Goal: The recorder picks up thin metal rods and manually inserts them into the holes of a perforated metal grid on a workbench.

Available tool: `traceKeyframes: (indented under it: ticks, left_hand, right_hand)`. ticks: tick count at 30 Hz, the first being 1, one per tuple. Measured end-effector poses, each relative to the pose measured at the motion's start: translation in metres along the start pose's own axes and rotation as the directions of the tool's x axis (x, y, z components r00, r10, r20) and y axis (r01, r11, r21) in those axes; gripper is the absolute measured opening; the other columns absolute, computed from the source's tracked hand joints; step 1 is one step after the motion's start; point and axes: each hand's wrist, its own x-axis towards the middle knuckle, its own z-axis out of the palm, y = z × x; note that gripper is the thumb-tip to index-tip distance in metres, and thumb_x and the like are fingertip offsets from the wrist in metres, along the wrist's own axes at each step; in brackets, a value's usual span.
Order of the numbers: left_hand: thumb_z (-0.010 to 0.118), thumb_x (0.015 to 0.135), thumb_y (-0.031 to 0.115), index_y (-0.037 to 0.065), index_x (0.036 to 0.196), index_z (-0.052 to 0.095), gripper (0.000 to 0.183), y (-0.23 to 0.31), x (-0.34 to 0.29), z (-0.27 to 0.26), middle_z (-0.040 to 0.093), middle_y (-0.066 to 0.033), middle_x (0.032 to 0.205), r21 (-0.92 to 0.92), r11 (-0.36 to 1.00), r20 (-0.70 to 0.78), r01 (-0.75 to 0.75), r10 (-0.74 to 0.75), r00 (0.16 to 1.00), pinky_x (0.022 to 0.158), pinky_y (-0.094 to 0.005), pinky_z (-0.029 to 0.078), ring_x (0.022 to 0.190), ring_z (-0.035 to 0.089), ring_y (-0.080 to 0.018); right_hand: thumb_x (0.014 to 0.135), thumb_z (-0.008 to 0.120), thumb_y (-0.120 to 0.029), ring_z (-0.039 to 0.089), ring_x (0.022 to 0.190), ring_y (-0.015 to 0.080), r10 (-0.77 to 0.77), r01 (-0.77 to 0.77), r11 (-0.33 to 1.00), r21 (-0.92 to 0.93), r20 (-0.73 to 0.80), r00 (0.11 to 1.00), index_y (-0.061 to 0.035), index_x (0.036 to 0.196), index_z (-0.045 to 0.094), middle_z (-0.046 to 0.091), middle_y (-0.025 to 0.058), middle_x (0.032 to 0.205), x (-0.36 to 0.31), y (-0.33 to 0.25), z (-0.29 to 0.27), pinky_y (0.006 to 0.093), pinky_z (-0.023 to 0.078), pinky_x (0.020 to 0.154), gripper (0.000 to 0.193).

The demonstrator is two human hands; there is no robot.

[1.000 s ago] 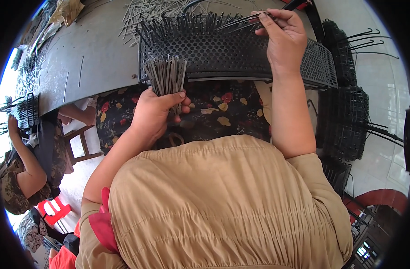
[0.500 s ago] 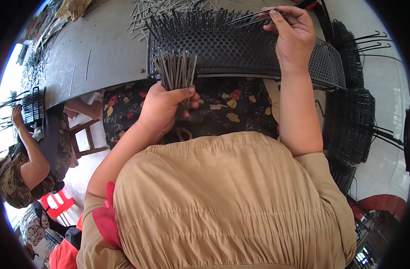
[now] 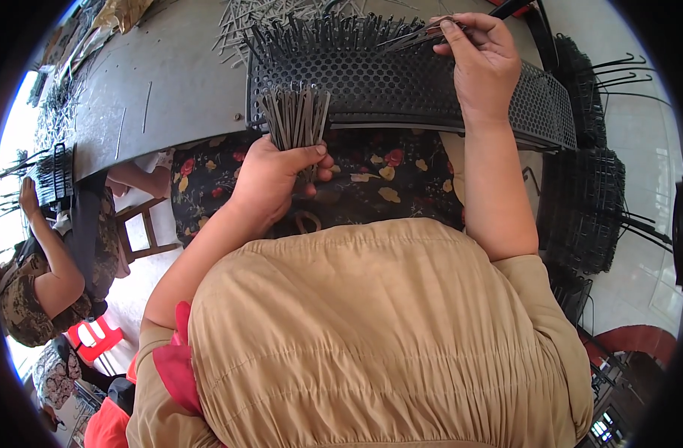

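Note:
My left hand (image 3: 281, 172) is wrapped round a thick bundle of thin grey metal strips (image 3: 295, 116), which stand upright out of the fist. Higher up on the right, my right hand (image 3: 485, 63) pinches a few thin metal strips (image 3: 410, 37) between thumb and fingers. Their far ends point left over the back edge of a black perforated metal rack (image 3: 401, 84). Many dark strips (image 3: 319, 33) stick up in a row along that rack's back part. Whether the pinched strips touch the rack, I cannot tell.
Loose strips (image 3: 240, 30) lie heaped on the grey table (image 3: 184, 67) behind the rack. Black wire racks with hooks (image 3: 588, 209) stand at the right. At the left, another person (image 3: 54, 276) works beside a wooden stool (image 3: 143, 231). Floral cloth (image 3: 386, 175) covers my lap.
My right hand has shifted slightly left, with the pinched strips still in its fingers. The left hand and its bundle have stayed almost in place.

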Motion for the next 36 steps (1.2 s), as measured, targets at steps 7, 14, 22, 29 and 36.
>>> traceKeyframes:
  ticks: [7, 14, 22, 29, 36]
  left_hand:
    - [0.067, 0.087, 0.009, 0.003, 0.096, 0.063, 0.012, 0.001, -0.002, 0.001, 0.067, -0.0082, 0.082, -0.003, 1.0, -0.017, 0.016, -0.016, 1.0, 0.051, -0.0265, 0.047, 0.07, 0.065, -0.0162]
    - [0.067, 0.087, 0.01, 0.003, 0.095, 0.063, 0.012, 0.0, -0.002, 0.001, 0.067, -0.0079, 0.082, -0.002, 1.0, -0.016, 0.015, -0.015, 1.0, 0.052, -0.0263, 0.047, 0.07, 0.065, -0.0161]
    - [0.066, 0.088, 0.009, 0.003, 0.094, 0.063, 0.01, 0.001, -0.003, 0.003, 0.067, -0.0075, 0.081, 0.0, 1.0, -0.012, 0.011, -0.011, 1.0, 0.052, -0.0265, 0.047, 0.07, 0.065, -0.0158]
    - [0.066, 0.088, 0.008, 0.002, 0.093, 0.063, 0.009, 0.002, -0.003, 0.002, 0.067, -0.0078, 0.081, -0.016, 1.0, -0.005, 0.023, -0.023, 1.0, 0.052, -0.0269, 0.048, 0.069, 0.065, -0.0161]
    - [0.065, 0.088, 0.007, 0.0, 0.095, 0.063, 0.01, 0.001, -0.003, 0.002, 0.067, -0.0091, 0.081, -0.015, 1.0, 0.006, 0.008, -0.007, 1.0, 0.051, -0.0273, 0.048, 0.069, 0.065, -0.0167]
  right_hand:
    - [0.087, 0.067, 0.002, 0.062, 0.069, 0.0081, 0.161, -0.166, 0.986, -0.018, -0.151, 0.975, -0.0004, 0.097, 0.066, 0.067, 0.0026, 0.081, 0.002, -0.023, 0.025, 0.023, 0.052, 0.058, 0.011]
    - [0.087, 0.067, 0.002, 0.065, 0.071, 0.0106, 0.179, -0.183, 0.983, -0.037, -0.082, 0.98, 0.0017, 0.099, 0.068, 0.07, 0.0059, 0.084, 0.0, -0.014, 0.014, 0.0229, 0.053, 0.06, 0.012]
    - [0.09, 0.066, 0.002, 0.069, 0.083, 0.0139, 0.038, -0.044, 0.988, -0.146, -0.049, 0.998, 0.004, 0.104, 0.068, 0.071, 0.0113, 0.094, -0.007, -0.017, 0.012, 0.0227, 0.059, 0.069, 0.015]
    - [0.088, 0.068, 0.003, 0.068, 0.08, 0.0105, -0.095, 0.111, 0.966, -0.233, 0.08, 0.992, 0.0022, 0.101, 0.071, 0.071, 0.0077, 0.094, -0.006, -0.021, 0.007, 0.0218, 0.059, 0.07, 0.014]
    - [0.087, 0.069, 0.001, 0.067, 0.078, 0.0072, -0.151, 0.24, 0.88, -0.409, 0.239, 0.959, -0.0005, 0.1, 0.072, 0.072, 0.0047, 0.088, -0.003, -0.028, 0.011, 0.0187, 0.054, 0.069, 0.014]
